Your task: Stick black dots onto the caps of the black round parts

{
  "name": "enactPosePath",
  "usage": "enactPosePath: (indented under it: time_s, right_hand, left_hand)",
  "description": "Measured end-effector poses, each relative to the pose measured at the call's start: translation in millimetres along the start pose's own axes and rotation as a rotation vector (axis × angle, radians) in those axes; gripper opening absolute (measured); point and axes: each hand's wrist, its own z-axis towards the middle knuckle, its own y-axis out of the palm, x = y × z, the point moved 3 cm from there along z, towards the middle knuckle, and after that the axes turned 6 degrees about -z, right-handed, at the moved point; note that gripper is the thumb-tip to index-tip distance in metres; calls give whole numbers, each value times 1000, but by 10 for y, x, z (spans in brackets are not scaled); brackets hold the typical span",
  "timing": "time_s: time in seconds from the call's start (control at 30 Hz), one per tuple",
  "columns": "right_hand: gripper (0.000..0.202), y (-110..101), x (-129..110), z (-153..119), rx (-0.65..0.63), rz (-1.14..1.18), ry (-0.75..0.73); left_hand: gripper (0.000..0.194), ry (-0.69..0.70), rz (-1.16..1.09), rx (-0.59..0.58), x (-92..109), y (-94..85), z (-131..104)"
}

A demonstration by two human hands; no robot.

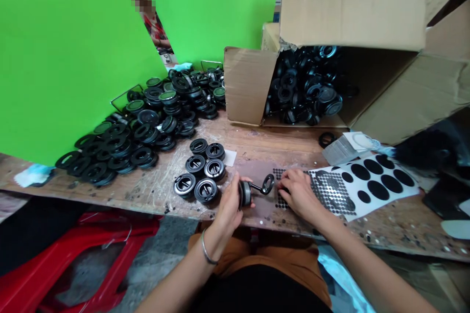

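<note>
Dot sheet (332, 190): flat on the table (264, 144), likely thin and bendy, apt to slide; best steadied at a margin, with a fingertip for the dots
Right hand (299, 193): fingers bent, tips down on the near-left part of the dot sheet; whether they pinch anything I cannot tell
Left hand (230, 200): closed around the cup, thumb and fingers on its rim
Cup (246, 193): in the left hand, just left of the dot sheet, tipped on edge; looks light and stiff, smooth enough to slip, so the rim is the place to hold
Stem (257, 188): slim, sticking out from the cup towards the right hand; probably the weak spot, a poor place to squeeze or lift by
Ring (268, 184): at the free end of the stem, near the right hand's fingers and liable to bump them
Box (352, 14): open side towards the person, black parts (312, 88) heaped inside, its flap reaching over the table's far side
Heap (147, 127): stacked black discs at far left, loosely piled and easy to topple
Patch sheet (378, 189): big black ovals, right of the dot sheet, crowding the right forearm's side
Pucks (205, 190): six, two columns of three, just left of the left hand, hemming it in
Hoop (326, 140): loose on the table before the box
</note>
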Motion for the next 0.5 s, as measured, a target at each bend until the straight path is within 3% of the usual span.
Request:
enactPosePath:
  time_s: [0.23, 0.37, 0.5]
  right_hand:
    - [9, 21, -119, 41, -13, -120, -58]
    - [11, -5, -192, -83, 155, -144, -46]
    - [8, -151, -285, -191, 394, 53, -5]
  left_hand:
    - [49, -3, 0, 17, 1, 10, -3]
    - [51, 21, -14, 30, 15, 28, -28]
    - [53, 94, 39, 13, 7, 49, -73]
